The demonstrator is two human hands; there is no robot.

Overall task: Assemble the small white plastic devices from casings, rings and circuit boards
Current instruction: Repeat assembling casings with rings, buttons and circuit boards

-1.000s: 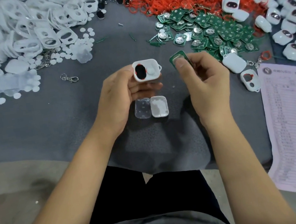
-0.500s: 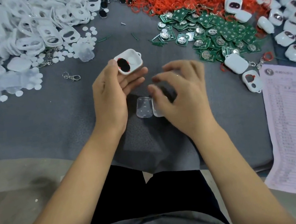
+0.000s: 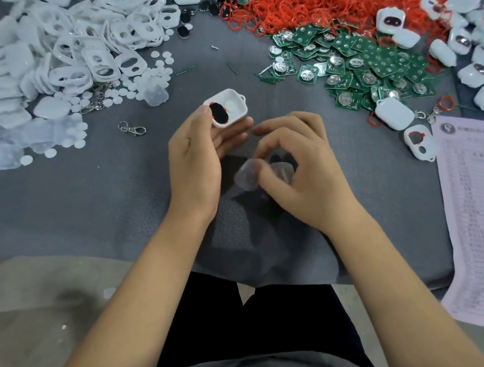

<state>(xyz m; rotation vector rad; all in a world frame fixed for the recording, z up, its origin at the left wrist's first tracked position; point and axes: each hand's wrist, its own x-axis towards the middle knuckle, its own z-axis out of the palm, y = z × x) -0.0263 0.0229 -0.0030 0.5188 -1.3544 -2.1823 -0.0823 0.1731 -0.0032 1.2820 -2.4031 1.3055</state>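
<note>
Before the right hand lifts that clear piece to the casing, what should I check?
1. White casing firmly in the left hand: ok, thumb and fingers curl round it, open side up.
2. Black oval insert seated in the casing: ok.
3. White round pad in place beside the insert: ok.
4. Right hand grip on the clear piece: cannot tell, the piece is blurred.
5. Circuit board already inside the casing: cannot tell, none shows.
6. Spare circuit boards lying on the right: ok.
</note>
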